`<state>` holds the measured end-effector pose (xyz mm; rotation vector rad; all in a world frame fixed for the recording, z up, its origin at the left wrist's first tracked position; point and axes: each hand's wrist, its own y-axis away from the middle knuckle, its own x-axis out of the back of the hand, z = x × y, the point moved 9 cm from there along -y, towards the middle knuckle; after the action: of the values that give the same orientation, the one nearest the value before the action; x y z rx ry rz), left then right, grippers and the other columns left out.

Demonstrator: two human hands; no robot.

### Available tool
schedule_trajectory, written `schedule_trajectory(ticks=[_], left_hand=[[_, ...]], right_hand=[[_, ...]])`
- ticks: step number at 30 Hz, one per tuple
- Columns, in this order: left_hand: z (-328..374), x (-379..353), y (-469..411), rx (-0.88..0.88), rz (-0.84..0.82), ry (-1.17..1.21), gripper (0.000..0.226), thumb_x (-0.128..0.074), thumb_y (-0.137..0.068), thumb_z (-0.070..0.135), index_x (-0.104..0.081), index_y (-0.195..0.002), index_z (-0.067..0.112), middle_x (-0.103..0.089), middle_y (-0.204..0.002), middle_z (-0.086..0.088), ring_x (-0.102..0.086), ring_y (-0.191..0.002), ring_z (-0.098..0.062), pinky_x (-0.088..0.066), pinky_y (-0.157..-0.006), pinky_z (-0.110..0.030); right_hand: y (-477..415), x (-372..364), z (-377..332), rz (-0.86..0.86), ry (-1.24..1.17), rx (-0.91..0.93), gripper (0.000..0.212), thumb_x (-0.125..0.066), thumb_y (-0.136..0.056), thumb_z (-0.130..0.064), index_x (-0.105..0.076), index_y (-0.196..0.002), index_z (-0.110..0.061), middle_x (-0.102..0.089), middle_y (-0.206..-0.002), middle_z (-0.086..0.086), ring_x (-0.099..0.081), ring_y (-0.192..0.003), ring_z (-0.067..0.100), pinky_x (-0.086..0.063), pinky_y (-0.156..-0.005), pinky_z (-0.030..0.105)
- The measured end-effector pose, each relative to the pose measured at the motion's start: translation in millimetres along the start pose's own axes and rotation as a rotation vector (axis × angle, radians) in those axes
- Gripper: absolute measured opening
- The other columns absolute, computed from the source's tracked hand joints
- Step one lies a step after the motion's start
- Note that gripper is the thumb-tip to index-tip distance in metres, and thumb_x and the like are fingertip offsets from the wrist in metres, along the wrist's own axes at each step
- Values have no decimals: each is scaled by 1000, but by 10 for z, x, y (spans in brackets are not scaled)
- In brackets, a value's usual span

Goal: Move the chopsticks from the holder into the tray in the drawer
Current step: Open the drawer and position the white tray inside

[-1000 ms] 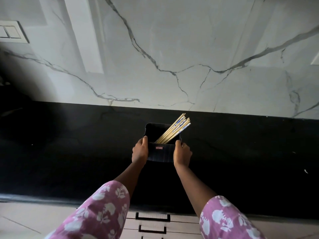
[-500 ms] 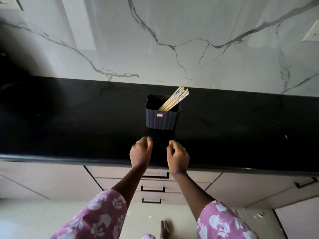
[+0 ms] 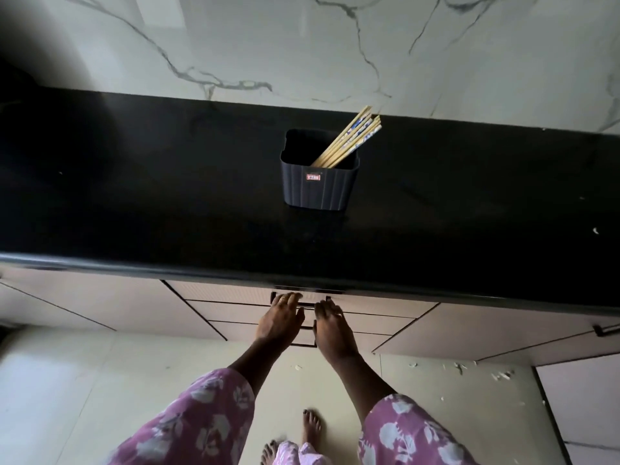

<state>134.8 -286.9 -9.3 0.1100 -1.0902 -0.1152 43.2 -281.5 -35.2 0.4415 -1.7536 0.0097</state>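
Nothing moved yet — left grip [image 3: 280, 318] and right grip [image 3: 332, 325] are hovering, loose-fingered and empty, at the shut drawer handle [image 3: 310, 306]; chopsticks [image 3: 349, 139] are sitting in the holder [image 3: 318, 189] beyond.

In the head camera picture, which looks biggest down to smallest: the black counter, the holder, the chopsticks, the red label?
1. counter, by far the largest.
2. holder.
3. chopsticks; their lower ends are hidden inside the holder.
4. red label on the holder's front, the smallest.
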Motion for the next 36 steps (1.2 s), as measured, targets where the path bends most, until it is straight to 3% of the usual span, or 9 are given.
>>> schedule_trajectory(ticks=[7,12,17,20,23,26,30,33,36], left_hand=[[-191,-388,-329,-30,-178,-253,39,-36,-101,27,-41,-138,14,-48,-140,-8,-41,-132,-22,-25,-109,-28],[-237,-532,-443,-7,-156,-327,33,-31,-102,26,-52,-124,11,-55,-127,-10,-47,-122,-25,-30,-101,-32],[-208,-552,-384,-8,-104,-355,31,-31,-101,19,-54,-118,9,-59,-120,-10,-50,-116,-29,-31,-98,-33],[-129,-473,-219,-42,-54,-303,22,-43,-89,7,-65,-87,5,-67,-85,-13,-63,-83,-33,-47,-77,-37],[-183,-552,-77,-40,-101,-230,24,-40,-72,17,-58,-55,14,-57,-50,-1,-57,-45,-23,-46,-47,-24],[-185,-596,117,-81,-136,-205,25,-42,-75,15,-63,-65,5,-63,-60,-13,-62,-56,-34,-50,-57,-33],[-197,-642,379,-92,-164,-263,30,-34,-98,14,-58,-109,2,-63,-109,-18,-56,-106,-36,-37,-91,-39],[-165,-581,707,-270,-106,-135,26,-39,-90,13,-63,-95,7,-65,-95,-12,-62,-90,-34,-50,-79,-37],[-136,-345,1068,-486,166,-163,31,-45,-81,10,-59,-110,10,-58,-109,-9,-52,-101,-28,-40,-93,-33]], right_hand=[[-318,-123,-45,-83,116,142,44,-42,-92,-4,-40,-135,3,-53,-134,18,-49,-127,30,-36,-110,34],[-494,-98,57,-94,90,13,30,-37,-96,-3,-55,-120,-8,-63,-119,13,-56,-116,30,-50,-89,38],[-460,-114,33,-83,80,-42,30,-38,-97,-5,-57,-120,-6,-65,-117,14,-57,-116,30,-48,-93,35],[-330,-172,22,-48,71,-57,30,-35,-98,-5,-58,-118,-7,-66,-116,14,-55,-118,30,-47,-94,37],[-163,-194,-8,-33,54,-75,32,-34,-97,-5,-58,-118,-7,-65,-117,13,-54,-119,30,-45,-96,37],[-28,-210,-35,-51,43,-98,32,-34,-97,-6,-58,-118,-9,-65,-117,14,-51,-120,31,-47,-91,37],[273,-275,-110,-75,55,-80,31,-35,-96,-5,-59,-115,-8,-65,-115,15,-53,-117,33,-47,-89,37],[519,-284,-169,-111,90,-24,28,-39,-95,-7,-61,-112,-8,-66,-113,16,-61,-109,35,-50,-86,38],[832,-202,-277,-36,79,45,25,-42,-95,-15,-64,-107,-11,-71,-101,14,-67,-96,33,-53,-78,37]])
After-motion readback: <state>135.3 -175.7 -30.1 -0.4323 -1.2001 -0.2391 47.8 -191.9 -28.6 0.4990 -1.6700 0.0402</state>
